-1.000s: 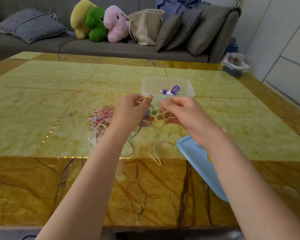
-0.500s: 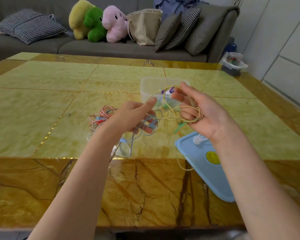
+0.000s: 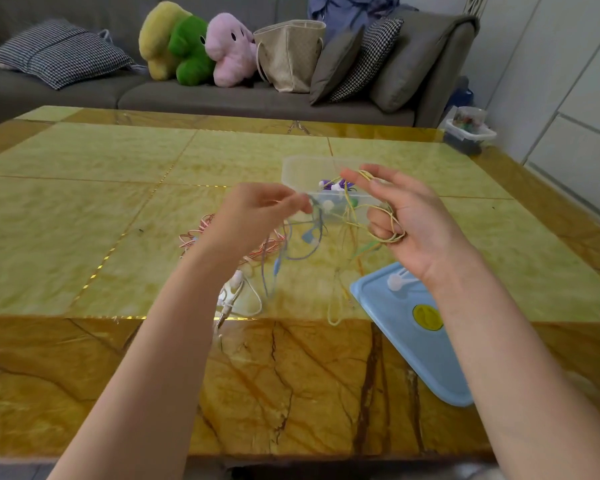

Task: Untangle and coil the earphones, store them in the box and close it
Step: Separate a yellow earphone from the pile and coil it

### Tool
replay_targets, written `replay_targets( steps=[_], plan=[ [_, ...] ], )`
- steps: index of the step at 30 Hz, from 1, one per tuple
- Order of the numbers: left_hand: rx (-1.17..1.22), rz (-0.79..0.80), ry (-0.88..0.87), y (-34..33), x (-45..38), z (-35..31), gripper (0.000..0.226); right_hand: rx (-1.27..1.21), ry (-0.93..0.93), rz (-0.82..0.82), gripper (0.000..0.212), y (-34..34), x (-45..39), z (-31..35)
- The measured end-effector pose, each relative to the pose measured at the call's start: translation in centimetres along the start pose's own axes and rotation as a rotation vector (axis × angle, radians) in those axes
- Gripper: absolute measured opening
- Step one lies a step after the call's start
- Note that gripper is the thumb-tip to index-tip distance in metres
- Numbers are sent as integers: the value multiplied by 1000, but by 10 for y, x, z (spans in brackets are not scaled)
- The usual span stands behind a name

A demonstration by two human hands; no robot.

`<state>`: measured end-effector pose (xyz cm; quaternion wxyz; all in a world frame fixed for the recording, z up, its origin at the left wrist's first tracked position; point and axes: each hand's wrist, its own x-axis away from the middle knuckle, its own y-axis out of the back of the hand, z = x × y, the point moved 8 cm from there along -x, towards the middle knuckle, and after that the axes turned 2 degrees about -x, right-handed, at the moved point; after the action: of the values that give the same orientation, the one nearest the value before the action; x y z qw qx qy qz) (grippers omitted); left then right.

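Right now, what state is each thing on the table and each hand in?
Clear plastic box: open, purple earphones inside.
Light blue lid: off, flat on table.
Yellow earphone cable: partly looped round right hand.
Left hand: pinching tangled cables.
Pink cable bundle: tangled on table.

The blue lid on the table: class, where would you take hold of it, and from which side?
Grip the blue lid by its near right rim, coming from the right: it lies flat, that end looks to overhang the table edge, and its far end carries a white earbud.
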<state>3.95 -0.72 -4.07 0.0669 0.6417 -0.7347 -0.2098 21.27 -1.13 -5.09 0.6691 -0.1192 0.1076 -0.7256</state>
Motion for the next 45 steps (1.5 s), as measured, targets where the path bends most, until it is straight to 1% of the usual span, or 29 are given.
replay_targets(
  steps=[2,4,7,9,10,11,12,15,16,18,20,22,23,24,25,27,29,31,34,36,37,38,39,40,41,42,43,45],
  plan=[
    [232,-27,11,5,-1,-3,28,187,11,-29,15,0,1,-3],
    [511,-41,50,7,-3,-3,34,402,31,-15,15,-5,-1,-9],
    [912,-63,113,11,-4,-3,25,746,121,23,16,-9,-8,-17],
    [1189,-126,111,23,-3,-3,25,934,168,-10,18,-2,-11,-17],
    [1276,-158,98,30,-3,-2,27,1008,175,-32,21,2,-12,-17],
    [1304,-183,92,35,-3,0,28,1063,181,-50,24,5,-13,-15],
    [1252,-204,99,37,-3,4,28,1087,192,-64,25,7,-13,-13],
    [832,-280,161,37,-4,15,26,1003,282,-93,26,4,-10,-2],
    [738,-313,179,36,-4,18,27,989,331,-103,27,1,-8,3],
    [635,-383,214,40,-4,23,28,1015,425,-137,30,-1,-4,15],
    [464,-494,223,52,-3,31,26,1067,497,-212,32,3,1,28],
    [145,-558,191,62,-2,32,19,1109,546,-308,33,12,5,43],
    [-45,-554,186,62,-2,32,15,1116,567,-349,33,16,7,49],
    [-237,-514,206,57,-2,32,13,1113,585,-372,33,18,10,53],
    [-405,-440,247,49,-2,35,11,1096,603,-371,33,18,11,55],
    [-644,-261,343,31,-3,46,13,1018,621,-296,32,11,11,52],
    [-810,-134,407,19,-5,56,23,945,614,-183,31,3,9,45],
    [-860,-139,419,17,-4,51,29,895,587,-93,30,-3,6,38],
    [-930,-234,369,20,-1,30,43,813,570,-31,31,-7,6,37],
    [-928,-321,278,21,0,13,52,749,564,-12,30,-10,7,38],
    [-867,-356,187,18,-1,2,52,718,554,1,29,-12,8,38],
    [-764,-352,80,10,-3,-8,49,691,542,18,28,-14,9,38],
    [-625,-293,-17,-2,-5,-16,45,666,533,34,28,-16,11,38],
    [-504,-192,-61,-17,-6,-19,42,641,527,51,28,-18,12,38],
    [-411,-99,-70,-31,-6,-19,40,621,524,64,28,-19,14,39],
    [-352,-40,-53,-40,-6,-16,36,613,520,72,28,-20,14,39],
    [-340,-28,-41,-44,-6,-11,29,621,514,74,28,-19,15,39],
    [-381,-89,-58,-37,-7,-10,10,680,512,65,28,-17,15,38]
  ],
)
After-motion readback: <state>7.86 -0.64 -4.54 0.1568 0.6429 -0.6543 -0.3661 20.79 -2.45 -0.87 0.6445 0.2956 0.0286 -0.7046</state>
